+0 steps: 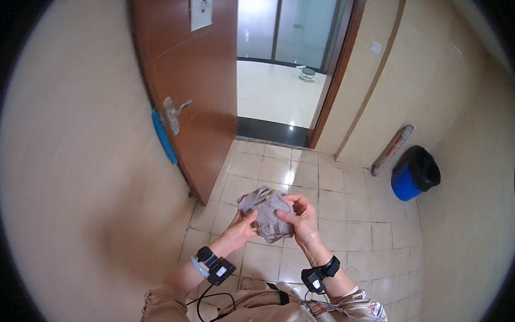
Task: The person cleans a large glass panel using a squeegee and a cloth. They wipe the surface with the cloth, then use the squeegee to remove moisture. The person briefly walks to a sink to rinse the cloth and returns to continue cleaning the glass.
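Note:
A crumpled, folded greyish cloth (272,214) with a coloured stripe near its upper edge is held in front of my body, above the tiled floor. My left hand (241,229) grips its lower left side, thumb on top and fingers underneath. On the right side, my right hand (302,216) pinches the cloth between thumb and fingers. Both wrists carry black strapped devices, and a cable hangs from the left one. The cloth hides part of the fingers of each hand.
A brown wooden door (192,73) with a metal lever handle (174,113) stands ajar on the left. Beyond the doorway lies a shiny white floor (272,93) with a small round stool (307,74). A blue bin (405,183) with a black liner and a worn pipe (392,151) stand right.

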Action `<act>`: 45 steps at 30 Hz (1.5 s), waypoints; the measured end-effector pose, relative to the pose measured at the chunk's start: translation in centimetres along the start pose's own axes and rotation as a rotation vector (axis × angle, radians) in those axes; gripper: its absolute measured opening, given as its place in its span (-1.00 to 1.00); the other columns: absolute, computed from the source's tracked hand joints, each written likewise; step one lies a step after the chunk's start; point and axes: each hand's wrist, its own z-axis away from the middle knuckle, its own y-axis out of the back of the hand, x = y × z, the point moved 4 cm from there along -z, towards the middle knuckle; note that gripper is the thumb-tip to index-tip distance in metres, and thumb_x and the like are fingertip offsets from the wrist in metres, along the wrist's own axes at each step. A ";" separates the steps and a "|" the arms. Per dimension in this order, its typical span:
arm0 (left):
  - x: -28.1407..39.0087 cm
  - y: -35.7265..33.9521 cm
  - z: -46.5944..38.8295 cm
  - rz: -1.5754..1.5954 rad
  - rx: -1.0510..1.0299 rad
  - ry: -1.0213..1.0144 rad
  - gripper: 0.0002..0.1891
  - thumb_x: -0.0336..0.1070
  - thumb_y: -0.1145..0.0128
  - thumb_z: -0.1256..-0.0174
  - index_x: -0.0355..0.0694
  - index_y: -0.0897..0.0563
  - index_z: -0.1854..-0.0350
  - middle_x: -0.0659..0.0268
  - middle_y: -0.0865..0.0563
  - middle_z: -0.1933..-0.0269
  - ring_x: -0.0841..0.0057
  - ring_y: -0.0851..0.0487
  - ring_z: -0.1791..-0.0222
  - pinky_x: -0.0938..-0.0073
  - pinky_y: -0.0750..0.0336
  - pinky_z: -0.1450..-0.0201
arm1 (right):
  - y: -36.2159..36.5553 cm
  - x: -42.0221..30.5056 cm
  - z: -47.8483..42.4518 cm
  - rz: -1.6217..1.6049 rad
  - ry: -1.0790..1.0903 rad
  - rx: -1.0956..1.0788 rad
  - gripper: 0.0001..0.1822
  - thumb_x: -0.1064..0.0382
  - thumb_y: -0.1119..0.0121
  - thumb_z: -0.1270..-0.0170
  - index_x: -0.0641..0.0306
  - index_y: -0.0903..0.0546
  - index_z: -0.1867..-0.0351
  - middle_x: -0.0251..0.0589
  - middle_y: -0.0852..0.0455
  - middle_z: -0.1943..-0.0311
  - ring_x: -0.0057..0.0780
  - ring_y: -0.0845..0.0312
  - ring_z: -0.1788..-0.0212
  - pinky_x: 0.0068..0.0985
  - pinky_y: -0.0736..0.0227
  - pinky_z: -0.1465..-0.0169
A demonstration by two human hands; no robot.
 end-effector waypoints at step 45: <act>45.2 36.2 -103.6 0.322 -0.165 0.266 -0.33 0.00 -0.27 -0.31 -0.17 -0.33 -0.38 0.19 -0.51 -0.28 0.28 -0.47 -0.29 0.16 -0.45 -0.30 | 17.1 21.4 -114.0 0.137 -0.065 0.405 -0.71 0.39 -0.19 -0.28 0.24 -0.47 -0.02 -0.21 -0.67 0.25 -0.63 -0.51 0.36 -0.63 -0.43 0.31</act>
